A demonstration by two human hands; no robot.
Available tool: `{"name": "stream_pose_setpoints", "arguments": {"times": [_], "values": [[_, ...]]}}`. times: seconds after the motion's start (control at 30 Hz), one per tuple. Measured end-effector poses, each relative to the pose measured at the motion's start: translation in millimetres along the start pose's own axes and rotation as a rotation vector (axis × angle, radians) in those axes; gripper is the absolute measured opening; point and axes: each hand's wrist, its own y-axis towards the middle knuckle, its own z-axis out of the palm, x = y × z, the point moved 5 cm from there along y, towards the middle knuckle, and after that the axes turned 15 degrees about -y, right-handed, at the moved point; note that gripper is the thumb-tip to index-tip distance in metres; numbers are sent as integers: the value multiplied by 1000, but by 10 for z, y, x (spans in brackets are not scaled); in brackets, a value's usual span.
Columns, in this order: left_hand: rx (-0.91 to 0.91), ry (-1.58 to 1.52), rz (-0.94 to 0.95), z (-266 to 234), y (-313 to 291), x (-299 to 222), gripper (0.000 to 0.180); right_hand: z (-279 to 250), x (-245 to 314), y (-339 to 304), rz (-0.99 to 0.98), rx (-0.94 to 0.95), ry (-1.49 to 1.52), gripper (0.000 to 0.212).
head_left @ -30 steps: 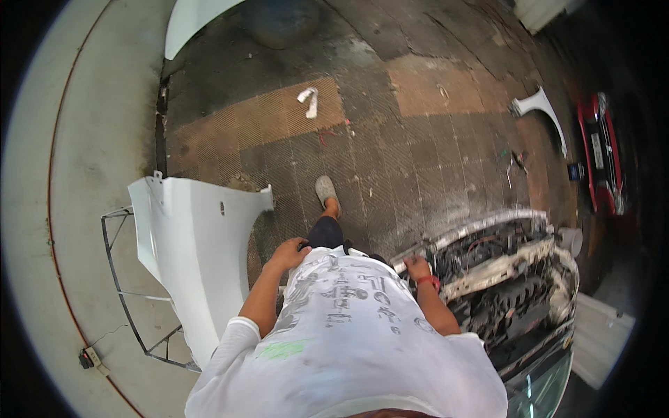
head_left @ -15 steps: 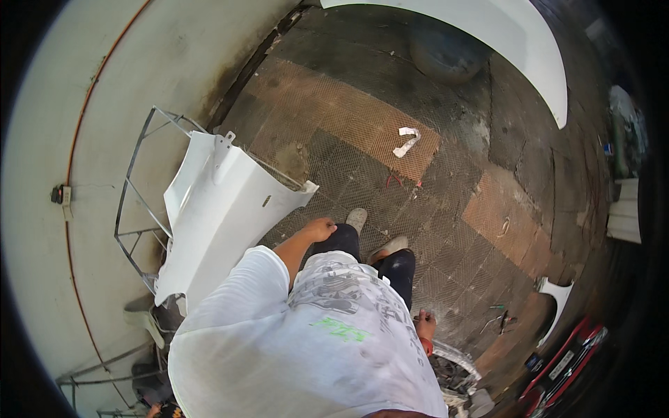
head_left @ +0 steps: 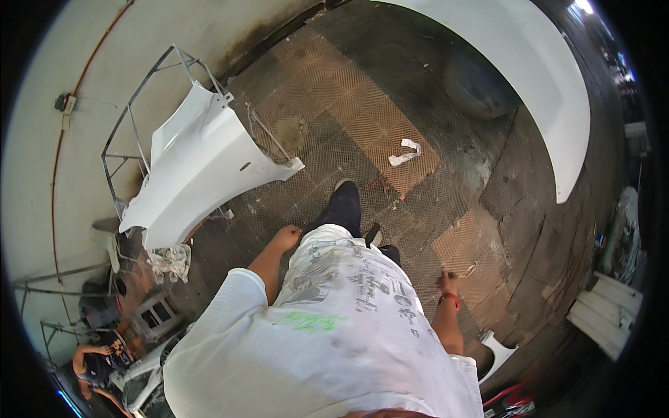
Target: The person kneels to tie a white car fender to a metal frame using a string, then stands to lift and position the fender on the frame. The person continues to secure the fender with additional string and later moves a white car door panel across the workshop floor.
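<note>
My left hand (head_left: 287, 237) hangs beside my left thigh, fingers curled in, with nothing visible in it. To its upper left a white car fender panel (head_left: 198, 164) rests on a grey metal frame stand (head_left: 127, 111), apart from the hand. Out to my right, my right hand (head_left: 448, 282) hangs above the floor with its fingers loosely apart and holds nothing I can see. A red band (head_left: 450, 299) circles that wrist. My left leg (head_left: 341, 209) is stretched forward in a stride.
A large white curved panel (head_left: 550, 104) stands at the far right. On the matted floor (head_left: 355, 97) lie a crumpled white strip (head_left: 405, 152) and a red-handled tool (head_left: 378, 186). White panels (head_left: 606, 313) lean at right. Another person (head_left: 97, 362) is at the lower left.
My body has stepped and turned, so the fender and stand now sit farther left. My right arm has swung forward and outward. The other person at lower left shows more.
</note>
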Motion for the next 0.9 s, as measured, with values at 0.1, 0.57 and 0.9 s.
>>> {"name": "stream_pose_setpoints", "arguments": {"times": [0.1,0.57,0.9], "values": [[30,93,-73,108,16,224,43,-189,713,294,-43,-17,-58,30],[-258,-640,-57,-1103,1699,-1642,54,550,4775,1061,-648,75,-1013,27],[-1004,-1652,279,-3033,2103,-3160,55,637,8593,1866,-814,217,-531,33]]}}
